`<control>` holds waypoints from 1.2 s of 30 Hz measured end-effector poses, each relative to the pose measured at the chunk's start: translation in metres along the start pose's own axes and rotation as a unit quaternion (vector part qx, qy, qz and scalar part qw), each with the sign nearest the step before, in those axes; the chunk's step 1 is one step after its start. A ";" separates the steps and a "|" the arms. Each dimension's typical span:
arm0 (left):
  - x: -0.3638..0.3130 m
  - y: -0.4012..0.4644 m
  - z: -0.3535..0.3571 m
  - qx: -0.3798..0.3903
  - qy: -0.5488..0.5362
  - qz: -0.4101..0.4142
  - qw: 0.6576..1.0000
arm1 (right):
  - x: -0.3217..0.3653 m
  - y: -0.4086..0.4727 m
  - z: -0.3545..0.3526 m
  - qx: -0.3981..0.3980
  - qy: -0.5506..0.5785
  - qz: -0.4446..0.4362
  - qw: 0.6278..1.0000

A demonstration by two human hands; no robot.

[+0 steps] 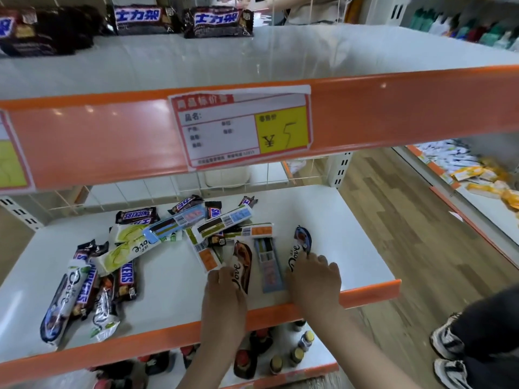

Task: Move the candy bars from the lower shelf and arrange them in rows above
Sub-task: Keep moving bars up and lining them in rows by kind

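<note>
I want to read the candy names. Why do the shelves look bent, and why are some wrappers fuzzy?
Head view: the wide lens bows the orange shelf edge; the dark bars at top left are smeared, and both hands, left and right, are soft from motion; light spots glare on the orange strip; the Snickers bar reads clearly.

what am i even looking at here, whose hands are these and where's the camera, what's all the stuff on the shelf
There is no robot. The single picture comes from a wide-angle camera worn on a person's head, looking down at their own bare hands in a shop aisle.

The left hand grips a brown Dove bar; the right hand grips a blue Dove bar. Both bars lie on the lower shelf, beside a loose heap of Snickers bars and more Dove bars.

The upper shelf already has dark Snickers packs along its back. A price tag hangs on its orange edge. The sneakers at lower right belong to another person.
</note>
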State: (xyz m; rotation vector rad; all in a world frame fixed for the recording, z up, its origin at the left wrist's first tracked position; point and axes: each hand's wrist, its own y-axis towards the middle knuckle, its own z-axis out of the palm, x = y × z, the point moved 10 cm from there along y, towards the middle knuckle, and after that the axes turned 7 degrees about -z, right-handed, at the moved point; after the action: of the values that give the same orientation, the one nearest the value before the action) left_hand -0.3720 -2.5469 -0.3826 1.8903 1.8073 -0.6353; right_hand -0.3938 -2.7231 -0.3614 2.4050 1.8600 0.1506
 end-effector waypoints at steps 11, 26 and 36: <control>0.002 0.000 -0.001 -0.010 0.112 -0.028 0.993 | -0.008 0.006 -0.011 0.015 0.083 -0.045 0.995; 0.003 0.019 -0.009 -0.002 0.229 -0.057 0.972 | -0.034 0.023 0.009 0.090 0.005 -0.120 0.989; -0.003 0.010 -0.036 0.003 0.172 -0.046 0.984 | -0.021 0.002 -0.025 -0.024 -0.029 -0.124 0.992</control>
State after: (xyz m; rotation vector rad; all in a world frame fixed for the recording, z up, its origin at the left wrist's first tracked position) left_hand -0.3612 -2.5273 -0.3521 2.0292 2.1147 -0.3583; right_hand -0.4009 -2.7438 -0.3372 2.1015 2.0808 0.1021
